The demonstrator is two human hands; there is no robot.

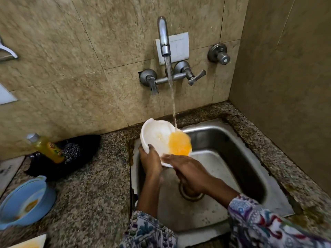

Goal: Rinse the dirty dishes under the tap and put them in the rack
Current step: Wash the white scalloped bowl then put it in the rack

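Note:
A white bowl [155, 136] with orange liquid pooled in its right side is held tilted over the steel sink [238, 154]. Water runs from the wall tap [163, 38] and lands at the bowl's right rim. My left hand [149, 162] grips the bowl's near-left rim, thumb on the edge. My right hand [186, 169] lies against the bowl's near edge with its fingers reaching leftward; it is blurred. No rack is in view.
A blue bowl [25, 203] with orange residue sits on the granite counter [93, 194] at the left. A yellow liquid bottle [47, 148] lies on a dark cloth [75, 151] behind it. A white dish corner [30, 243] shows at the bottom left. A side wall closes the right.

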